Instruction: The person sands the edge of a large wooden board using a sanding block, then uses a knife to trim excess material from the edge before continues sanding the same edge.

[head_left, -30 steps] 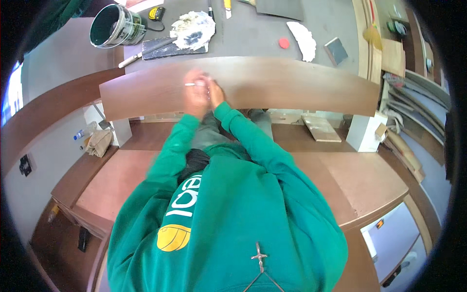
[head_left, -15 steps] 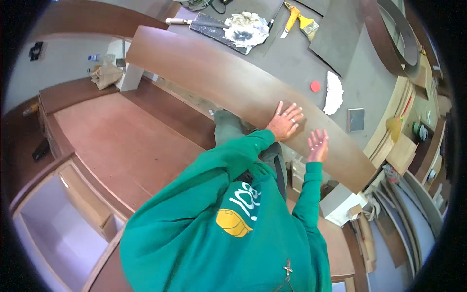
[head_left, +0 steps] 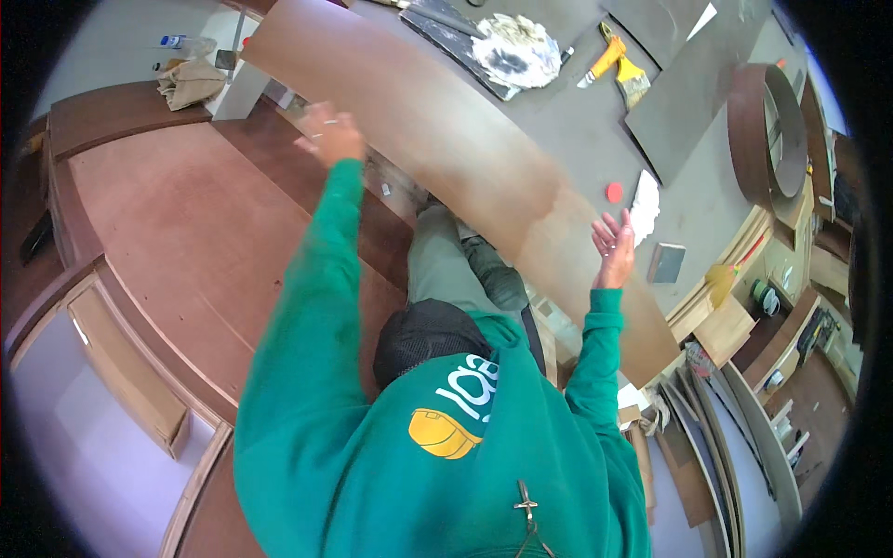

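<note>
Shows large white lettering [head_left: 468, 387] on the front of the green sweatshirt [head_left: 419, 502], set aslant and partly lost in folds. Displays a rounded yellow emblem [head_left: 445, 434] just below it.

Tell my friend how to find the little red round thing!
Beyond the long brown board is the grey tabletop. Just past the right hand, the red disc lies left of a white strip. It's round and red, unlike that strip or the grey block.
</note>
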Tool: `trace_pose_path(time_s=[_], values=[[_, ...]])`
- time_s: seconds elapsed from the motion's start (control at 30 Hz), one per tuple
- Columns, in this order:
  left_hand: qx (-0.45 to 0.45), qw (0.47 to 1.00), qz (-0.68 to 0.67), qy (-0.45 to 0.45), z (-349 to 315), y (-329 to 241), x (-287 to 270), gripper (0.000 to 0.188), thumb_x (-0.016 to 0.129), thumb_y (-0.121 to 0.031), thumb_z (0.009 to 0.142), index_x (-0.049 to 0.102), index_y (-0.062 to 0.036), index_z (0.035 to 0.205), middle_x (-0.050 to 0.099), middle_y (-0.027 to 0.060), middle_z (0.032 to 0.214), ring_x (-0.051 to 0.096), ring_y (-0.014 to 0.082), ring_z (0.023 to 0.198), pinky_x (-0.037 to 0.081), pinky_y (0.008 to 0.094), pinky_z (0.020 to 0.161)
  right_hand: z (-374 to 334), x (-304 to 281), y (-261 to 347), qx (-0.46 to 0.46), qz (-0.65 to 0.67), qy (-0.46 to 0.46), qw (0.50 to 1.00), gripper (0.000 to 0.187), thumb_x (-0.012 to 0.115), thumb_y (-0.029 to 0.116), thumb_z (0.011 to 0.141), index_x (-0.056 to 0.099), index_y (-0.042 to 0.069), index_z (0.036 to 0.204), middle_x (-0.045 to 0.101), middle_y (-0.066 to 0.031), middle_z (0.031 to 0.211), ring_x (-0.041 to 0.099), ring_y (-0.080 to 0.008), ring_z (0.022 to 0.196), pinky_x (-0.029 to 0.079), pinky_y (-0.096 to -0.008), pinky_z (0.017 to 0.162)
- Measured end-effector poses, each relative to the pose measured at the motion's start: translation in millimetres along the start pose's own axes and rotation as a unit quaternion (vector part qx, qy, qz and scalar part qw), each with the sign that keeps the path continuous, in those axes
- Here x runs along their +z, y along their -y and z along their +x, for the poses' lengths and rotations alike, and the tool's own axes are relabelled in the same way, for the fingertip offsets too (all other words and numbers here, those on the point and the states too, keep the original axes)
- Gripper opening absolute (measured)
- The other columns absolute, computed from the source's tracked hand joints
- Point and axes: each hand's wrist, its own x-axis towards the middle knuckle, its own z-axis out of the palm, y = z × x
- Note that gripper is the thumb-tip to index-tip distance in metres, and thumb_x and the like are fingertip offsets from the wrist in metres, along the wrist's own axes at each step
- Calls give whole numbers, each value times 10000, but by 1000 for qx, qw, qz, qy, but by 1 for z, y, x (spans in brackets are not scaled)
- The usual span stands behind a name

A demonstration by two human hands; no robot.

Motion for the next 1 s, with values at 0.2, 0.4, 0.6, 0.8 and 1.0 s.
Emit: trace_pose_path(time_s=[0.2, 0.4, 0.6, 0.8, 1.0], values=[[82, 996, 38, -5, 63, -62, -35, 531, 500, -270, 962, 432, -109, 1463, 325, 123, 1582, 215, 334, 1499, 168, 671, 1151, 8, 113, 7, 3, -55, 66, 996, 559, 385, 394, 1068, 358, 77, 1527, 597, -171, 1297, 649, -242, 1073, 497, -375, 954], [331, 916, -61, 218, -4, -112, 17, 620, 517, -372, 938, 385, -211, 1522, 288, 54, 1616, 193, 321, 1512, 121, 677, 1173, -4, 203, 33, -62, -229, 175, 956, 544, 393, 373, 1069, 378, 63, 1516, 608, -202, 1279, 657, -253, 1049, 497, -375, 947], [223, 973, 56, 36, 146, 17, 3, 544, 531, -353, 910, 492, -241, 1441, 394, 71, 1552, 321, 343, 1444, 232, 688, 1113, -10, 181, 15, 18, -260, 122, 958, 558, 395, 403, 1064, 380, 78, 1518, 619, -185, 1254, 662, -251, 1039, 501, -376, 939], [-106, 981, 126, -105, 289, 202, -41, 496, 397, -415, 1017, 476, -175, 1444, 387, 105, 1550, 304, 350, 1448, 145, 743, 1104, -6, 202, 6, 40, -302, 169, 937, 533, 405, 364, 1067, 393, 60, 1505, 630, -192, 1227, 667, -252, 1013, 506, -374, 925], [283, 954, 18, 101, 235, 133, -7, 577, 499, -389, 974, 422, -144, 1491, 363, 99, 1569, 289, 310, 1471, 159, 647, 1157, -7, 223, 2, 16, -365, 201, 909, 518, 400, 347, 1065, 401, 70, 1502, 652, -181, 1209, 677, -251, 1005, 503, -373, 923]])
